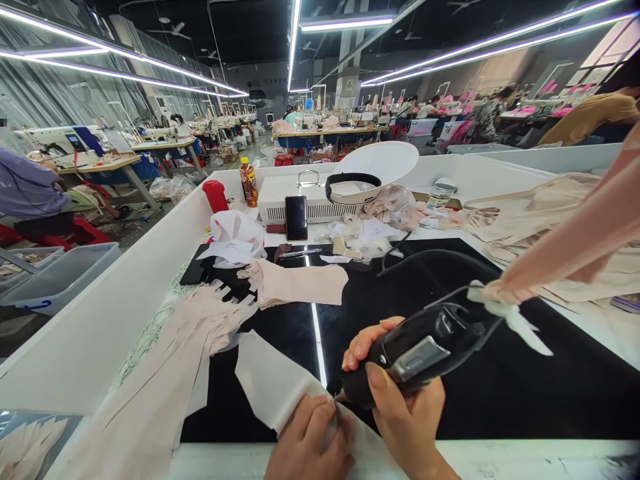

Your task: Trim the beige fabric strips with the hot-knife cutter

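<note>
My right hand (400, 407) is wrapped round a black handheld electric tool (415, 350) whose tip points down at a white strip of paper-backed fabric (275, 387). A cord with a white tie (500, 310) leaves the tool's rear. My left hand (310, 443) presses on the near end of that strip, fingers curled on it close to the tool's tip. Both hands are at the near edge of the black work surface (500, 387).
A fan of beige cut pieces (165, 373) lies left, a folded beige piece (295, 283) further back. Behind are a phone (296, 217), a white box (310, 197), a red cup (216, 195), a bottle (249, 181) and beige garments (545, 213). Other people sit at tables around.
</note>
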`<act>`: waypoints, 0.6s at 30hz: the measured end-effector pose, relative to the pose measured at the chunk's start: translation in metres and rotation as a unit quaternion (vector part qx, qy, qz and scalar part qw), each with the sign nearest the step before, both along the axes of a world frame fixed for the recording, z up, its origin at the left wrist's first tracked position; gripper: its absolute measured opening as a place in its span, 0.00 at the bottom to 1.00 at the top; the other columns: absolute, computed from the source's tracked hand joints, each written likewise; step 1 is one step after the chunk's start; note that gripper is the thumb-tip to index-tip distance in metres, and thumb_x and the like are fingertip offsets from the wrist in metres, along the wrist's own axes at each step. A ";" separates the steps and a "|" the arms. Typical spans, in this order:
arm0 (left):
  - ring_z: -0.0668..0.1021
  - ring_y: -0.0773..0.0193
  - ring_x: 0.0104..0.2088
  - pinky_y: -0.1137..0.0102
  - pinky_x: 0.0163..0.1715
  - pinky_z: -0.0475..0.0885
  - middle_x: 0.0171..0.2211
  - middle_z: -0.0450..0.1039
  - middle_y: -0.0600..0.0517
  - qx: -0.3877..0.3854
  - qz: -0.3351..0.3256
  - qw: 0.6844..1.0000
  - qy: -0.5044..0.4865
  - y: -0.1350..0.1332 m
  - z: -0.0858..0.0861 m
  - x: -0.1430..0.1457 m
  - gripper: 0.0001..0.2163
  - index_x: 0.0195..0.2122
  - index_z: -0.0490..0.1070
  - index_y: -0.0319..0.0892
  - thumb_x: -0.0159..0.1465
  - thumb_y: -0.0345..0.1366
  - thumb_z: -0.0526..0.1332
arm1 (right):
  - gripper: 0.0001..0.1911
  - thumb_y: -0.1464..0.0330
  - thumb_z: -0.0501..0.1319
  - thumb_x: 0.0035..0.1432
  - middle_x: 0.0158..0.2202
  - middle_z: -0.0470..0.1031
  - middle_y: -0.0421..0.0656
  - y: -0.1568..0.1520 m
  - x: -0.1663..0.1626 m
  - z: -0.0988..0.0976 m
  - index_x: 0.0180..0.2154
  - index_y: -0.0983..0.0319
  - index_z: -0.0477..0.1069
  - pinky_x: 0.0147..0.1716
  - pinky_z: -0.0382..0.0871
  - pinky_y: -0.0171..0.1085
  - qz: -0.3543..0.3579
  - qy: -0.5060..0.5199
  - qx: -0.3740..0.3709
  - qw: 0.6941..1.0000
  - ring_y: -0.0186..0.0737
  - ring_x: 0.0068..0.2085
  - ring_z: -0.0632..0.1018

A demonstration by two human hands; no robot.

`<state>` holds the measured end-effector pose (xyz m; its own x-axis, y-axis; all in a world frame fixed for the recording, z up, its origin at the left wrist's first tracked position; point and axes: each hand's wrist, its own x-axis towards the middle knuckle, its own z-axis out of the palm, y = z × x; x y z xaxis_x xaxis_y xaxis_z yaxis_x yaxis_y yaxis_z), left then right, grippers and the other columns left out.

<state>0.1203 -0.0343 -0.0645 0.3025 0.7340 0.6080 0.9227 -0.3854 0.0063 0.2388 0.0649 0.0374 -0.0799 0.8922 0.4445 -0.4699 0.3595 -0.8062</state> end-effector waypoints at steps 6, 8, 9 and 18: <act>0.83 0.58 0.48 0.66 0.52 0.80 0.44 0.81 0.45 -0.030 -0.049 0.998 -0.007 0.002 0.022 -0.015 0.14 0.53 0.72 0.35 0.76 0.27 0.48 | 0.18 0.62 0.70 0.64 0.33 0.76 0.38 0.004 0.003 0.004 0.51 0.54 0.68 0.31 0.75 0.39 0.015 0.017 -0.009 1.000 0.36 0.30 0.76; 0.82 0.64 0.50 0.72 0.55 0.77 0.46 0.81 0.48 -0.102 -0.084 0.991 -0.027 0.005 0.037 -0.026 0.14 0.55 0.71 0.37 0.76 0.27 0.48 | 0.18 0.63 0.70 0.64 0.34 0.76 0.38 0.005 0.006 0.005 0.52 0.54 0.68 0.32 0.75 0.40 0.020 0.020 -0.012 1.000 0.37 0.31 0.76; 0.82 0.65 0.50 0.73 0.56 0.77 0.47 0.82 0.49 -0.121 -0.101 0.987 -0.034 0.006 0.043 -0.032 0.13 0.54 0.71 0.39 0.76 0.26 0.49 | 0.18 0.64 0.70 0.64 0.34 0.76 0.39 0.006 0.008 0.006 0.52 0.54 0.68 0.33 0.75 0.40 0.022 0.020 -0.013 0.999 0.37 0.31 0.77; 0.81 0.57 0.54 0.63 0.53 0.81 0.55 0.79 0.47 -0.112 0.015 0.990 0.079 0.010 0.046 -0.064 0.18 0.59 0.71 0.38 0.73 0.21 0.50 | 0.18 0.62 0.71 0.63 0.33 0.75 0.39 -0.003 0.021 0.010 0.51 0.53 0.70 0.31 0.76 0.40 0.037 0.028 -0.027 0.999 0.39 0.31 0.76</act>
<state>0.0566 -0.0239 -0.0188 0.3565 0.8559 0.3746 0.9303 -0.3624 -0.0573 0.2601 0.0621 0.0476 -0.1236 0.9078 0.4007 -0.5378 0.2781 -0.7959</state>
